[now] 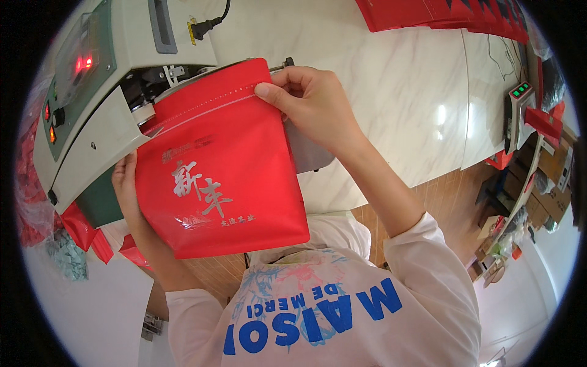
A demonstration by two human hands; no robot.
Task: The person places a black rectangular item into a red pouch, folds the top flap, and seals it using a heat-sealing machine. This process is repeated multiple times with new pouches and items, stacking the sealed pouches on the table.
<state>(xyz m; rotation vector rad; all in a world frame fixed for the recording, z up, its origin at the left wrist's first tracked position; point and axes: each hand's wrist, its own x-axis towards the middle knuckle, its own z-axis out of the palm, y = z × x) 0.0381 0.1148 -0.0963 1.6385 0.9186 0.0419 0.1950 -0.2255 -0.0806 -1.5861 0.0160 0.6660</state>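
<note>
A red pouch point(257, 174) bearing silver writing stands before me, its top edge tilted along the side of a bag sealing machine point(110, 124). Between thumb and fingers, my right hand point(305, 98) pinches the pouch's upper right edge, close to the dotted tear line. My left hand point(126, 176) is at the pouch's left side, partly behind it and below the machine's cover; its fingers are only partly visible. The pouch's upper left corner meets the machine's feed opening near a pale roller point(144, 113). A red display glows on the machine's control panel point(85, 64).
Red pouches point(412, 13) lie at the table's far side. A digital scale point(520, 114) with green digits sits at the right, holding a red packet point(543, 123). A black plug point(204, 28) sticks out of the machine. Cardboard boxes point(555, 160) fill a shelf at right. Red packets point(78, 225) lie lower left.
</note>
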